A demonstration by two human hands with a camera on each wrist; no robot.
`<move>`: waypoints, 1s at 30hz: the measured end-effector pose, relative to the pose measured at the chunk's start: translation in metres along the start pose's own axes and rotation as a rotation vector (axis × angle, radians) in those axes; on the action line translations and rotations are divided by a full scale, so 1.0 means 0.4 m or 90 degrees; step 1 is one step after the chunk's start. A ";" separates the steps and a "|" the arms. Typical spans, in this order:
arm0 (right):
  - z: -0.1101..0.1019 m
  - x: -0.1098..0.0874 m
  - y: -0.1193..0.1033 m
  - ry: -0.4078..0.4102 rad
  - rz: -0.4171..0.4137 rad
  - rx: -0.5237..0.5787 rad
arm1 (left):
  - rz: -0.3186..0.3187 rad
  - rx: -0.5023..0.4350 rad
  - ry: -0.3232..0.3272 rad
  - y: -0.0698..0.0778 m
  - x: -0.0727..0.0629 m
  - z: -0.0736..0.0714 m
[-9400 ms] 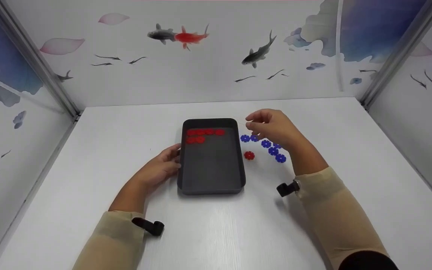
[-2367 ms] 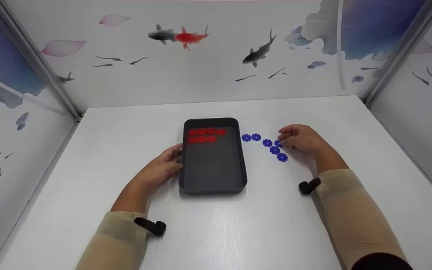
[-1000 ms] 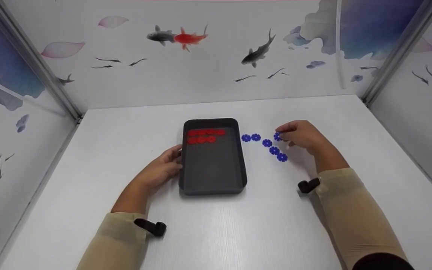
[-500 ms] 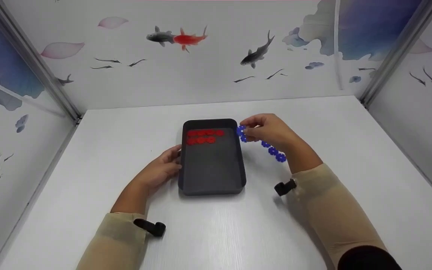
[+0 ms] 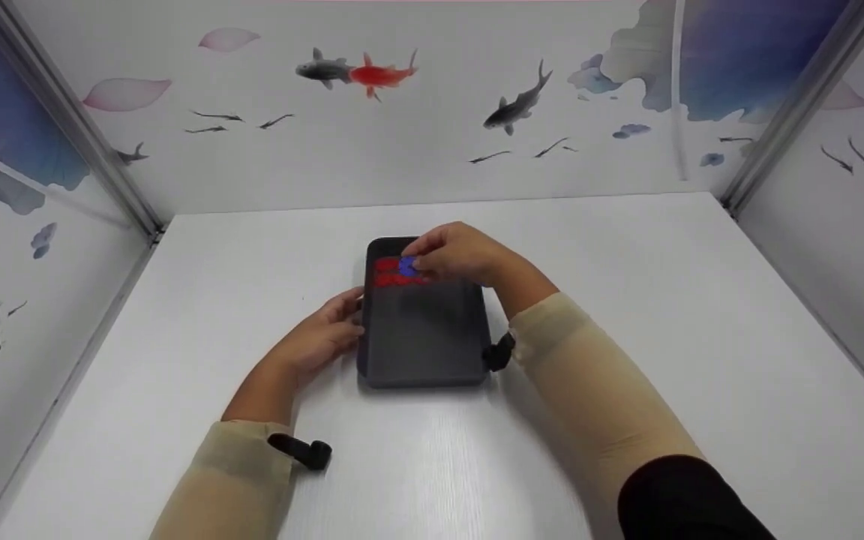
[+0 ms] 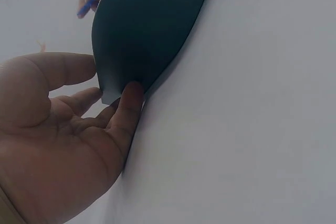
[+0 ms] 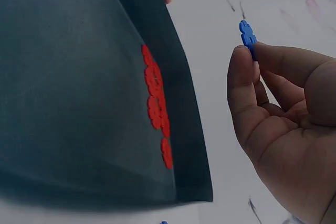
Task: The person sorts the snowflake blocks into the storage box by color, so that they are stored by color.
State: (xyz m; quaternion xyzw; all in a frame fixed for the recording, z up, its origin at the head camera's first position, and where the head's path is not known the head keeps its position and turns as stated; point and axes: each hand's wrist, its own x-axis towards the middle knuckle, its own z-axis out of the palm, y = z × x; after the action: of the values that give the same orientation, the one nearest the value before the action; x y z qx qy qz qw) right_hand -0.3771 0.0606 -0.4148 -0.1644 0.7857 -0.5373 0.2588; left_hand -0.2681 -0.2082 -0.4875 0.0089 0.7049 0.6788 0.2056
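Observation:
A blue flower-shaped plastic disc is pinched between the thumb and fingertips of my right hand, over the far end of the dark grey tray. The right wrist view shows that disc held on edge, above the tray's wall. Two rows of red flower-shaped discs lie inside along the far end, partly hidden behind my right hand. My left hand rests against the tray's left outer wall. In the left wrist view its fingertips touch that wall without curling round it.
The tray stands on a white table inside printed panels with fish. Right of the tray, my right forearm covers the spot of the other blue discs. One bit of blue shows at the right wrist view's bottom edge.
One red disc went from the table into the tray's second row. My right hand then picked up a blue disc and carried it left over the tray. My left hand stayed put.

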 end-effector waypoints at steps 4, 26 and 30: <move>0.026 0.048 0.000 -0.018 0.015 -0.031 | -0.002 0.001 -0.007 0.003 0.000 0.001; 0.100 0.122 0.036 -0.071 0.060 -0.195 | 0.023 -0.007 -0.020 0.004 0.005 -0.005; 0.102 0.127 0.035 -0.077 0.069 -0.195 | 0.022 -0.007 -0.015 0.000 0.003 -0.008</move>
State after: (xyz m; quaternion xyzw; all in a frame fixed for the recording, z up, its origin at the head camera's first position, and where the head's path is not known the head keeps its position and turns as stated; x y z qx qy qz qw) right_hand -0.3941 0.0075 -0.4512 -0.1916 0.8491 -0.3855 0.3060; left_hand -0.2703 -0.2107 -0.4878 0.0285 0.6986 0.6858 0.2022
